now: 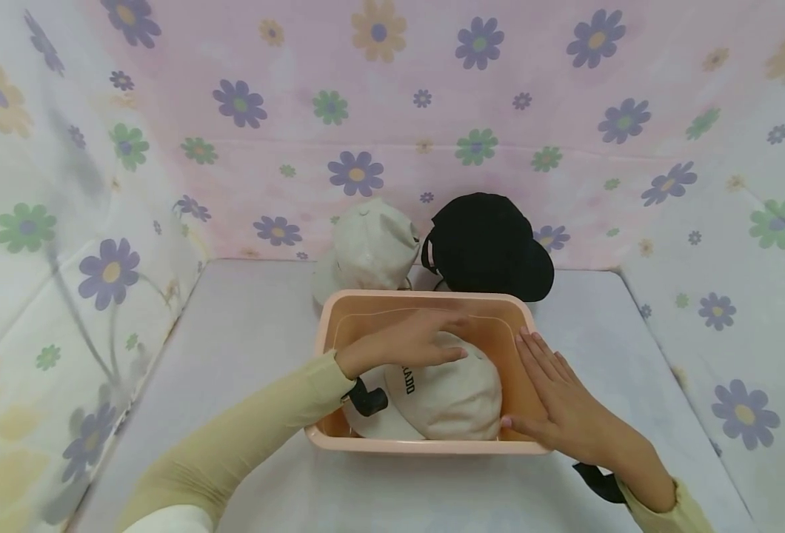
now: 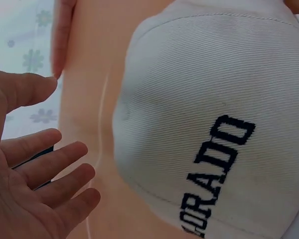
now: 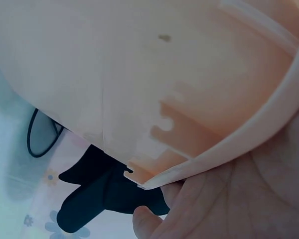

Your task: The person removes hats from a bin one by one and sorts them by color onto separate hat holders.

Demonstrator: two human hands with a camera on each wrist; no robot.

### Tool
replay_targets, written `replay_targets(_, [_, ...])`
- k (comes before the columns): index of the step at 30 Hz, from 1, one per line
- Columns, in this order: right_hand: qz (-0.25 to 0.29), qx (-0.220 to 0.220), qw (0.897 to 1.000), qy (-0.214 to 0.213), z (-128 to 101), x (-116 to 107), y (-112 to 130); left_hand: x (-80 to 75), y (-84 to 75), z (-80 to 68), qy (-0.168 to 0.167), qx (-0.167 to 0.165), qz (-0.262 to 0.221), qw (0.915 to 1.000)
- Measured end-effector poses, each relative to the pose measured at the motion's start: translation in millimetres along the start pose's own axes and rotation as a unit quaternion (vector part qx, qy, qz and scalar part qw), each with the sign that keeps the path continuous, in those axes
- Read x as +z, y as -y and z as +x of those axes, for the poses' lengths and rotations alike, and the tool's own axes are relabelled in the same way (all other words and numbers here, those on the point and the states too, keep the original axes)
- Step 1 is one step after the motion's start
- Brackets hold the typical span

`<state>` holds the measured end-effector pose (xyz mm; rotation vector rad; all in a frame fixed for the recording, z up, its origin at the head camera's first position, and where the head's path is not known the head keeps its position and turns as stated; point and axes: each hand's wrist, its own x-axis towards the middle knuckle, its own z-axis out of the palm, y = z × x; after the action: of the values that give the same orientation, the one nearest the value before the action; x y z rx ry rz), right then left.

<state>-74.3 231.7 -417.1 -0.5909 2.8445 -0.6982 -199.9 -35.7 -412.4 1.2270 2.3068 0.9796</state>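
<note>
A peach plastic basin (image 1: 426,297) stands mid-table with a beige cap (image 1: 452,400) lettered "RADO" lying in it. My left hand (image 1: 406,344) reaches into the basin with straight fingers spread over the cap's crown; whether they touch it I cannot tell. The left wrist view shows that hand (image 2: 35,184) open beside the cap (image 2: 214,124), with the basin wall (image 2: 89,74) behind. My right hand (image 1: 559,400) lies flat along the basin's right rim, fingers straight. In the right wrist view the palm (image 3: 229,199) presses against the basin's rim (image 3: 139,74).
Behind the basin, against the flowered backdrop, sit a second beige cap (image 1: 372,248) and a black cap (image 1: 489,248); the black cap (image 3: 99,194) also shows past the basin's corner. Flowered cloth walls close the table's left, back and right. Bare white tabletop (image 1: 246,333) lies left of the basin.
</note>
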Motion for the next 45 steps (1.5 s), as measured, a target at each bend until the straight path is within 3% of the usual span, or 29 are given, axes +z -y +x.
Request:
replay_targets(9, [0.010, -0.006, 1.000, -0.003, -2, 2, -2, 10.0, -2.0, 16.6, 0.021, 0.014, 0.057, 0.9980])
replay_targets(22, [0.006, -0.014, 1.000, -0.002, -3, 0, -4, 30.2, -1.8, 19.3, 0.064, -0.023, 0.095, 0.9932])
replay_targets(35, [0.008, -0.019, 1.000, -0.010, -2, 4, -9, 45.4, 4.7, 22.3, 0.009, -0.043, 0.075, 0.9962])
replay_targets(41, [0.015, -0.014, 1.000, -0.009, -2, 4, -7, 49.7, 2.4, 24.4, -0.016, -0.049, 0.091, 0.9945])
replay_targets(45, [0.015, -0.018, 1.000, -0.010, -2, 5, -7, 49.9, 0.4, 23.8, -0.019, -0.075, 0.095, 0.9925])
